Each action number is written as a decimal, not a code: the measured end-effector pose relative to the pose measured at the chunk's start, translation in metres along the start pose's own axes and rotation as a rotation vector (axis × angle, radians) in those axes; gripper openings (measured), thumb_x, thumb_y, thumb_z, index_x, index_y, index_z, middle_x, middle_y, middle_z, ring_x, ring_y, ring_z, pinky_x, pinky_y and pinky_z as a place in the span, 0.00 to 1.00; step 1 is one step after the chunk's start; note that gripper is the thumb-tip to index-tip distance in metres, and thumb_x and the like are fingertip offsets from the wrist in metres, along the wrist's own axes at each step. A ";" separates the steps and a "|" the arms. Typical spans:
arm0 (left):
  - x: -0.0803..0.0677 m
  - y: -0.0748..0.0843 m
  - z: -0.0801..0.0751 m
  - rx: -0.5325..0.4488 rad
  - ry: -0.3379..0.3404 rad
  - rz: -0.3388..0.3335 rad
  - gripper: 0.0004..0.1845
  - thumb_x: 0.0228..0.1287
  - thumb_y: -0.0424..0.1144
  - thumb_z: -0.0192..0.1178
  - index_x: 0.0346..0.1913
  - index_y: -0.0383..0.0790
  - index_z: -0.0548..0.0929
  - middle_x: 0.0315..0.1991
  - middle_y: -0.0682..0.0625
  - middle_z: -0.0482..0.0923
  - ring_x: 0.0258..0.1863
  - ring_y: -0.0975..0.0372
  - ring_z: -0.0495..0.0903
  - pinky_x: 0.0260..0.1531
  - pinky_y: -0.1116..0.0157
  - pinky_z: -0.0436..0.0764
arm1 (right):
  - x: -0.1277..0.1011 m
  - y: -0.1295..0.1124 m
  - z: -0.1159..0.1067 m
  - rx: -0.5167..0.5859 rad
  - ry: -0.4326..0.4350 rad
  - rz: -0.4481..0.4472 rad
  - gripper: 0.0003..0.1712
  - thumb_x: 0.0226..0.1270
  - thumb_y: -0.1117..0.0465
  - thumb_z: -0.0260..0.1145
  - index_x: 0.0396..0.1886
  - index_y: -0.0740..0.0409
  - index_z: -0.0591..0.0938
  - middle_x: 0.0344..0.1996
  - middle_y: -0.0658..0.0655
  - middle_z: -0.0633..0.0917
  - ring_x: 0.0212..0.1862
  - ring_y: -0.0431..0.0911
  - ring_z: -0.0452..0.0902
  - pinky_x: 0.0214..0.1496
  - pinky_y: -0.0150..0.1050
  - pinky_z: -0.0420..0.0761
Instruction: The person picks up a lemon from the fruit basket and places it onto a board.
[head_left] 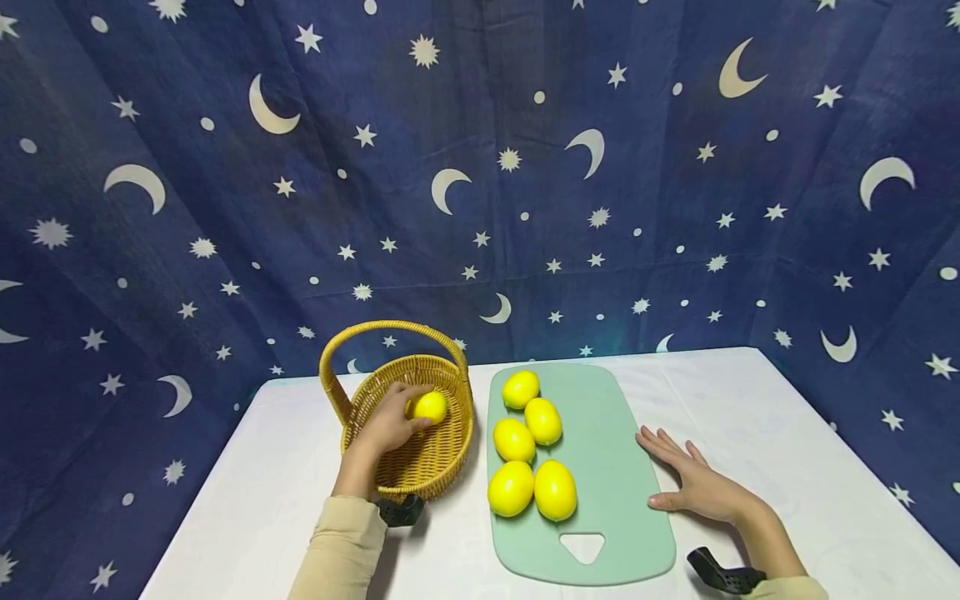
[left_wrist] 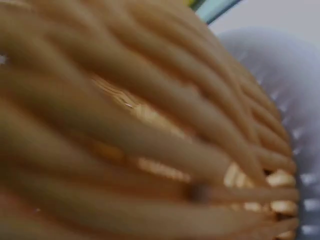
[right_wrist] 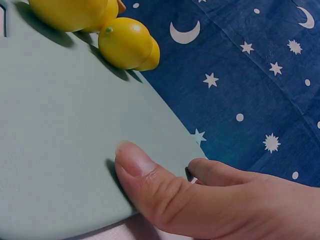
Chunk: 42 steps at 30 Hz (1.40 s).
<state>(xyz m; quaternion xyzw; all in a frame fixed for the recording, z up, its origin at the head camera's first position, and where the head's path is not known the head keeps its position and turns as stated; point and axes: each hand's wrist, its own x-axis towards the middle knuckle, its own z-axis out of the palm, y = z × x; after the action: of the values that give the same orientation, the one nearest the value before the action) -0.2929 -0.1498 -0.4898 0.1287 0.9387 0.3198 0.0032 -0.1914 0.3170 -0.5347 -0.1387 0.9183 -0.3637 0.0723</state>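
My left hand (head_left: 390, 425) reaches into a woven yellow basket (head_left: 442, 454) with a hoop handle and holds a yellow lemon (head_left: 430, 406) inside it. The left wrist view is filled by the blurred basket weave (left_wrist: 150, 130). Several more lemons (head_left: 533, 488) lie on a pale green cutting board (head_left: 600, 450) to the right of the basket. My right hand (head_left: 693, 479) lies flat with fingers spread at the board's right edge, its thumb (right_wrist: 145, 172) resting on the board (right_wrist: 60, 150). Lemons (right_wrist: 125, 42) show at the top of the right wrist view.
A white table (head_left: 787, 467) carries everything. A dark blue cloth with moons and stars (head_left: 480, 167) hangs behind and around the table. The board has a triangular hole (head_left: 582, 547) at its near end.
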 end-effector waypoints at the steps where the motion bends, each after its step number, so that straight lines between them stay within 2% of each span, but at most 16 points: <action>1: -0.003 0.001 -0.001 0.004 0.001 0.001 0.28 0.55 0.35 0.68 0.61 0.46 0.77 0.55 0.43 0.71 0.57 0.48 0.70 0.60 0.47 0.70 | 0.000 0.000 0.000 -0.001 -0.001 -0.001 0.57 0.45 0.44 0.74 0.73 0.58 0.60 0.73 0.69 0.54 0.73 0.70 0.36 0.70 0.64 0.22; 6: -0.018 0.008 -0.004 0.034 0.024 0.001 0.25 0.53 0.30 0.67 0.57 0.46 0.80 0.57 0.43 0.73 0.62 0.46 0.67 0.63 0.45 0.67 | 0.001 -0.001 0.000 0.007 -0.009 -0.014 0.57 0.45 0.45 0.74 0.73 0.59 0.60 0.73 0.69 0.54 0.72 0.69 0.36 0.70 0.64 0.22; 11: -0.028 0.011 0.005 -0.013 0.044 -0.007 0.26 0.53 0.29 0.67 0.57 0.45 0.79 0.58 0.43 0.73 0.61 0.47 0.69 0.62 0.45 0.67 | 0.000 0.000 0.000 0.005 -0.016 -0.017 0.57 0.45 0.45 0.74 0.73 0.59 0.59 0.73 0.69 0.53 0.72 0.69 0.36 0.70 0.64 0.22; 15: -0.026 0.013 0.012 -0.067 0.023 0.022 0.28 0.51 0.29 0.69 0.58 0.43 0.77 0.58 0.43 0.74 0.59 0.49 0.72 0.61 0.47 0.69 | -0.002 0.004 -0.002 0.000 -0.011 -0.016 0.56 0.46 0.45 0.74 0.73 0.57 0.59 0.73 0.69 0.54 0.73 0.69 0.37 0.70 0.64 0.22; 20: -0.021 0.014 0.013 -0.078 0.007 0.069 0.29 0.53 0.33 0.69 0.60 0.42 0.75 0.58 0.43 0.74 0.57 0.50 0.73 0.59 0.50 0.72 | -0.003 0.005 -0.001 0.007 -0.003 -0.013 0.56 0.46 0.45 0.74 0.73 0.57 0.59 0.73 0.69 0.53 0.73 0.69 0.36 0.71 0.62 0.21; 27: -0.024 0.012 0.011 -0.087 -0.006 0.046 0.26 0.61 0.44 0.64 0.62 0.44 0.74 0.61 0.43 0.71 0.60 0.50 0.72 0.58 0.50 0.72 | 0.000 0.002 0.002 -0.007 -0.002 -0.024 0.57 0.45 0.44 0.73 0.73 0.58 0.59 0.73 0.69 0.53 0.73 0.69 0.36 0.71 0.62 0.21; 34: -0.028 0.012 0.011 -0.086 -0.018 0.041 0.23 0.62 0.43 0.63 0.60 0.46 0.78 0.65 0.36 0.65 0.65 0.44 0.65 0.64 0.44 0.66 | -0.003 0.003 0.005 -0.003 -0.004 -0.018 0.56 0.46 0.45 0.74 0.73 0.59 0.59 0.73 0.70 0.53 0.72 0.70 0.37 0.70 0.63 0.21; 42: -0.029 0.013 0.010 -0.062 -0.007 0.091 0.22 0.61 0.36 0.62 0.59 0.47 0.79 0.63 0.35 0.64 0.63 0.46 0.64 0.63 0.45 0.66 | -0.001 0.000 0.002 -0.009 0.007 -0.022 0.56 0.45 0.44 0.74 0.73 0.58 0.60 0.73 0.68 0.54 0.73 0.69 0.37 0.71 0.62 0.22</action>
<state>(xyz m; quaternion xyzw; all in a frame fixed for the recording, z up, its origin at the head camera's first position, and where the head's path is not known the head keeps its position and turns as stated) -0.2611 -0.1407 -0.4919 0.1720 0.9216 0.3480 -0.0042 -0.1898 0.3161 -0.5366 -0.1476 0.9187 -0.3607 0.0644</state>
